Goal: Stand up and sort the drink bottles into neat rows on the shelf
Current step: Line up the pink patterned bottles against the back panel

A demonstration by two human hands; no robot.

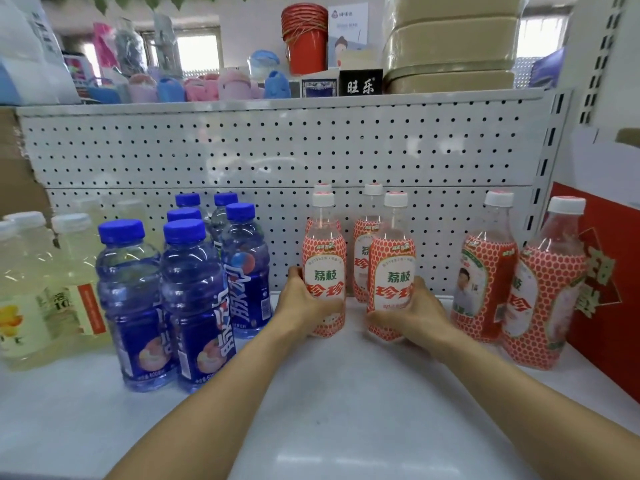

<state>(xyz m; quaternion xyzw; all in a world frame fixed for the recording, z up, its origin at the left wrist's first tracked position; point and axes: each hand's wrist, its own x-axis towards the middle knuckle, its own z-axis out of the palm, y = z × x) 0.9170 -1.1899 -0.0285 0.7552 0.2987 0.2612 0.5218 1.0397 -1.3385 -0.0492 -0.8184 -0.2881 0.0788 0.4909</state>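
Two upright lychee soda bottles with red-dotted labels and white caps stand at the middle of the white shelf (346, 410). My left hand (301, 306) grips the left lychee bottle (324, 261) from its left side. My right hand (412, 315) grips the right lychee bottle (393, 265) low on its right side. Behind them stand two more of the same bottles (367, 237). Two further lychee bottles (485, 271) stand apart at the right, labels turned sideways. Several blue-capped blue drink bottles (194, 299) stand in rows at the left.
Pale yellow drink bottles (41, 292) stand at the far left. A red carton (602, 282) closes off the right end. A white pegboard (277, 150) forms the back wall. The upper shelf holds red buckets (304, 36), boxes and pastel items.
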